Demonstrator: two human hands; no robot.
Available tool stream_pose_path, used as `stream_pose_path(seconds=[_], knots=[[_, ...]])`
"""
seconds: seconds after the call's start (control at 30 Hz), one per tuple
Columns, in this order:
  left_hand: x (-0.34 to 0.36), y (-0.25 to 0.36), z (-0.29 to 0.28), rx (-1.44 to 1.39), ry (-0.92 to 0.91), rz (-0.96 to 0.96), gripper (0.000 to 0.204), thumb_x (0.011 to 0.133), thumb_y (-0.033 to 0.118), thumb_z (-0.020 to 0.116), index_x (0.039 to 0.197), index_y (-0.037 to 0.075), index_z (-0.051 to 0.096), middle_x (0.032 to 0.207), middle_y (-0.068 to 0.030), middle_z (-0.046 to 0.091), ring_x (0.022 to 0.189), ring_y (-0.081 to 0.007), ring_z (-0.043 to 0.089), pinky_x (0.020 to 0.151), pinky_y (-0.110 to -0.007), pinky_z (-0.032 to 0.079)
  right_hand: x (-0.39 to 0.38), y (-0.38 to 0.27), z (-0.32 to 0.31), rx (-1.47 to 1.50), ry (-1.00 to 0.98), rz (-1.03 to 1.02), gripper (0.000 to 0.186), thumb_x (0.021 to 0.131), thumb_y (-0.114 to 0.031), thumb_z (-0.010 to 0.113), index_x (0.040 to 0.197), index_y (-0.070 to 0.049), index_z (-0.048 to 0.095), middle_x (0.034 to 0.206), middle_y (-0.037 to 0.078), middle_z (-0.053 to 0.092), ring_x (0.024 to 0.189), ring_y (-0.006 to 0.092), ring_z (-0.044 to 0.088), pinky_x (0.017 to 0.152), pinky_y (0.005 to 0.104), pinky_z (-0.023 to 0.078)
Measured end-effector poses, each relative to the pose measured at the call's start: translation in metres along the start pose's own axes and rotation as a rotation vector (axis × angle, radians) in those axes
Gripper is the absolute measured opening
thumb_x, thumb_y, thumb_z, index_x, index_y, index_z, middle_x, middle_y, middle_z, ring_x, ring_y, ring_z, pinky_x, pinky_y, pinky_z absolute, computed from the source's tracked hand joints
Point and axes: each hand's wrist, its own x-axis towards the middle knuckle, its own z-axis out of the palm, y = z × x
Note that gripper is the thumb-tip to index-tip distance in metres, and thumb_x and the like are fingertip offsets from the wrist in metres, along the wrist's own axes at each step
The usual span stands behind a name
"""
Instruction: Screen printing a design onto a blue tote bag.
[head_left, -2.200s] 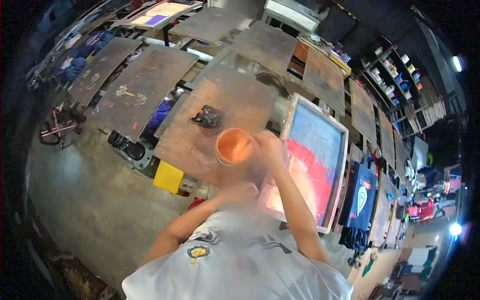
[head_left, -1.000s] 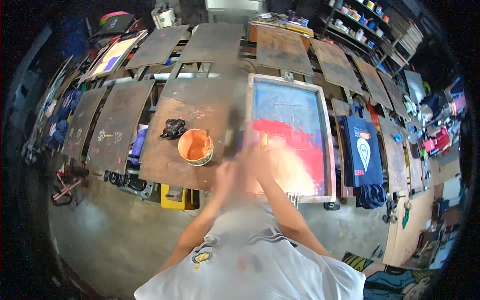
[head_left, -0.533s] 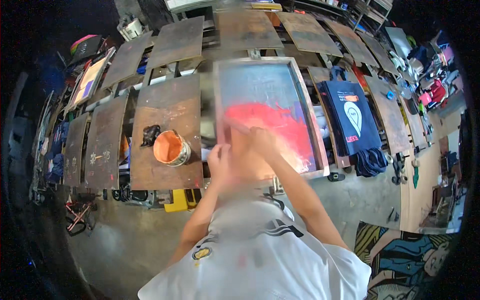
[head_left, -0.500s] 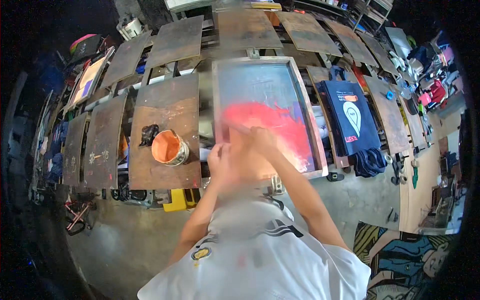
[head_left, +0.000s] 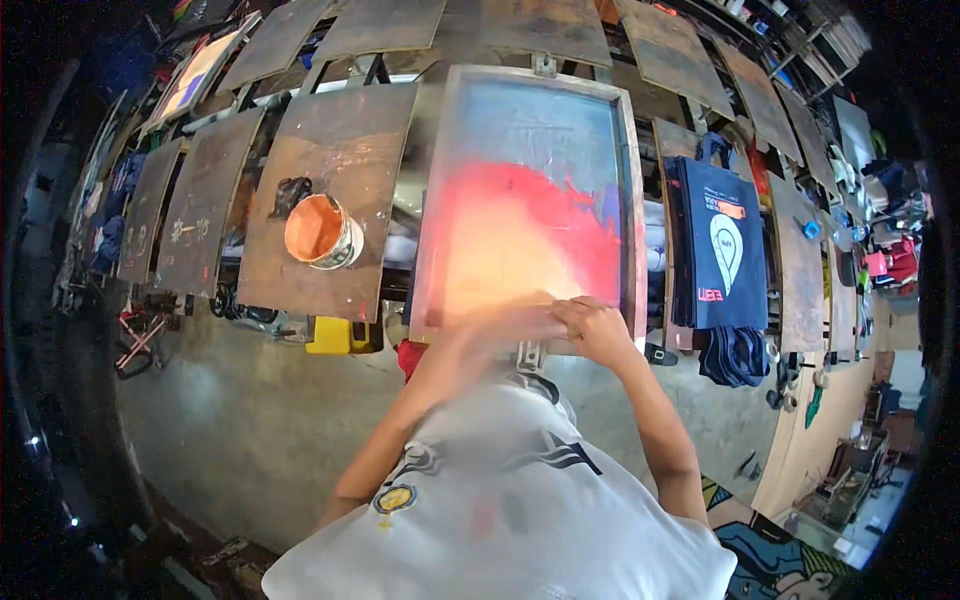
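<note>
A wooden-framed screen (head_left: 635,210) is set just in front of the person, its mesh coloured blue-grey at the far end and covered from the middle toward the near end by red-to-orange ink (head_left: 520,230). The near edge of the screen is reached by both hands. By the right grip (head_left: 597,330) the near right corner is overlapped; its fingers are seen curled, but whether anything is held in them cannot be told. The left grip (head_left: 505,325) is blurred over the near edge, just beside the right one; neither how far it is opened nor what is held in it can be made out. A metal clamp (head_left: 543,65) is fixed at the far edge of the screen.

To the left, on a brown surface (head_left: 340,120) apart from the screen, a white bucket (head_left: 324,232) is stood, its inside coated with orange. A black crumpled bundle (head_left: 290,196) is placed just beside it, on the far left side. Below the near edge of that surface a yellow object (head_left: 335,336) is partly seen. To the right, dark blue bags (head_left: 725,240) with a white print are stacked.
</note>
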Motion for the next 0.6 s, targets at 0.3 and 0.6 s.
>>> stream_pose_path(seconds=[0.3,0.6], knots=[[0.006,0.005,0.020,0.039,0.069,-0.211,0.041,0.091,0.022,0.070,0.123,0.000,0.057,0.100,-0.0167,0.066,0.088,-0.0246,0.065,0.079,-0.035,0.051,0.019,0.019,0.014,-0.055,-0.052,-0.150,0.038,0.075,-0.022,0.069,0.113,-0.015,0.066,0.113,-0.004,0.066,0.107,0.0163,0.061,0.071,0.0353,0.057],[-0.019,-0.020,0.023,0.045,0.147,-0.278,0.038,0.089,0.022,0.073,0.117,0.000,0.060,0.097,-0.0155,0.067,0.084,-0.0241,0.067,0.077,-0.035,0.053,0.036,0.001,0.017,-0.130,-0.020,-0.269,0.035,0.078,-0.020,0.064,0.113,-0.014,0.066,0.116,-0.004,0.064,0.118,0.0151,0.056,0.076,0.0315,0.057]])
